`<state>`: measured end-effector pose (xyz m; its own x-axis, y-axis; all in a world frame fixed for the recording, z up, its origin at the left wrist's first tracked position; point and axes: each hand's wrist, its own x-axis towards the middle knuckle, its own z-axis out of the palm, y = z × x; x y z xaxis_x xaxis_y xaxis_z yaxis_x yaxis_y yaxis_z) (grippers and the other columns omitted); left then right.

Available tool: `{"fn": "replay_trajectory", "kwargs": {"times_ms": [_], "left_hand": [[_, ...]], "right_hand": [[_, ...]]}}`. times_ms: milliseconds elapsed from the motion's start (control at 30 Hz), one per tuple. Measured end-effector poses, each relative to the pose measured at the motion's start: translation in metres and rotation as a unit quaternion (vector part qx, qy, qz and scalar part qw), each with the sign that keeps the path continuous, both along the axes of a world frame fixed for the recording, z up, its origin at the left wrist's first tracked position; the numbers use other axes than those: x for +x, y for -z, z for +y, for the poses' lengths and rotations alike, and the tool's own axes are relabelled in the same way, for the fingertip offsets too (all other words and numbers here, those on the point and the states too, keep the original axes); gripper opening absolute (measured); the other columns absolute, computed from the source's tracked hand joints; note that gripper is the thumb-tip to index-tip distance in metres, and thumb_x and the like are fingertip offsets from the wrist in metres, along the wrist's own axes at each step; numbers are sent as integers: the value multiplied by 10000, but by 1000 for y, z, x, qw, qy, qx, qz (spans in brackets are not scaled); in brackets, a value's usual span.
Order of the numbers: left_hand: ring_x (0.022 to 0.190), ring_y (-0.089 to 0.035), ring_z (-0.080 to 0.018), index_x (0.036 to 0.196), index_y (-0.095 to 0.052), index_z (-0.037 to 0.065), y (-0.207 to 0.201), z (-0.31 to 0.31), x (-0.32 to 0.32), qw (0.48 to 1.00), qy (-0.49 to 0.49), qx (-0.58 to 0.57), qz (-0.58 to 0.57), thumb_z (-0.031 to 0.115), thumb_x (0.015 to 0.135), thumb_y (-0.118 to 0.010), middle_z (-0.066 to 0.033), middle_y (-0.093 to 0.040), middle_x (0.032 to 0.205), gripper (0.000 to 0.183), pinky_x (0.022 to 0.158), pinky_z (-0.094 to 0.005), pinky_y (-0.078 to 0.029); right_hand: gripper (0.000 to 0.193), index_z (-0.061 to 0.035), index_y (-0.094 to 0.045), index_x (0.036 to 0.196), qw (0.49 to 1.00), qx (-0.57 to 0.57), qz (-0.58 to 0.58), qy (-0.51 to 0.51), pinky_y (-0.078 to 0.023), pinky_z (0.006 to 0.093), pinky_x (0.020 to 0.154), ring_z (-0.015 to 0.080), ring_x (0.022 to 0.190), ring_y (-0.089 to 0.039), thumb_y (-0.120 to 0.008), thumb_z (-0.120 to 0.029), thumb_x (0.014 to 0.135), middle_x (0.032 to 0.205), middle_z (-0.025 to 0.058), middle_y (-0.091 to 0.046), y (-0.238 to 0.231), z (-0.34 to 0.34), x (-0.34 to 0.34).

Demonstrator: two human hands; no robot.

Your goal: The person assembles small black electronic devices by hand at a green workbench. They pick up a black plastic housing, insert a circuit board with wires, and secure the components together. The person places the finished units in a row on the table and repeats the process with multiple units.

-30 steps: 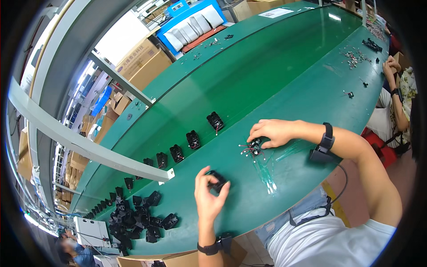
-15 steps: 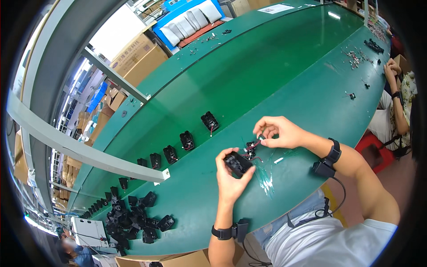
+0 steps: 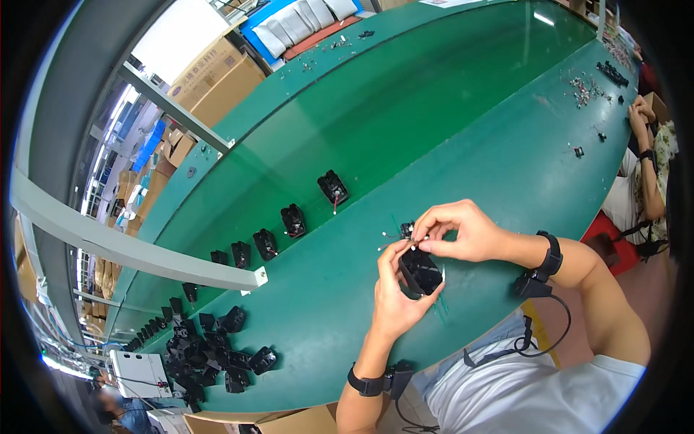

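Head view: gripping case [image 3: 421,273] in left hand [image 3: 395,302], pinching wires [image 3: 414,247] at its rim with right hand [image 3: 463,233]; probably fitting, next needing care.

From my distant seat I see one hollow black box [image 3: 420,270], tilted in the left hand [image 3: 397,300] with its open side up, and at its upper edge a small wired piece [image 3: 413,247], partly hidden by the right hand's [image 3: 463,235] fingers.
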<state>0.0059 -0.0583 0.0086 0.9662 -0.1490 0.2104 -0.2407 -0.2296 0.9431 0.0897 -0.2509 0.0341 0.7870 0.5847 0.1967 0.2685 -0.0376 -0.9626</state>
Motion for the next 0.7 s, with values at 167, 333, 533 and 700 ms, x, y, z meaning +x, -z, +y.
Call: {"fn": "replay_trajectory", "kwargs": {"times_ms": [167,333,533,700], "left_hand": [[1218,-579,-233,1438,-319,22,3,4,6,990,44,-123,44,-27,691,-867,-141,-532,1338,928,1020,-353,-496],[1294,-526,-245,1528,-304,-21,-5,9,5,969,88,-227,46,-8,700,-830,-134,-508,1373,982,1112,-371,-402],[895,-655,-238,1435,-410,-40,-9,12,6,932,93,-341,78,435,839,-744,-170,-602,1242,832,790,-329,-508],[855,-652,-250,1271,-561,-4,9,17,5,924,56,-352,138,761,923,-416,-148,-670,1048,853,770,-370,-538]], "right_hand": [[145,2,-687,1042,988,135,69,-12,-574,310,873,174,1006,-692,-713,-35,904,1081,132,-726,-8,-1,-8],[71,17,-725,966,982,158,58,-85,-570,316,900,195,1032,-682,-711,-19,906,1110,133,-701,-7,-3,-5],[99,17,-718,989,994,98,-38,-34,-590,312,844,189,959,-692,-711,-14,896,1037,121,-689,-12,-7,-12],[126,5,-741,984,985,75,-157,-16,-586,315,775,214,893,-711,-738,-8,859,980,123,-715,-16,-8,-12]]}}
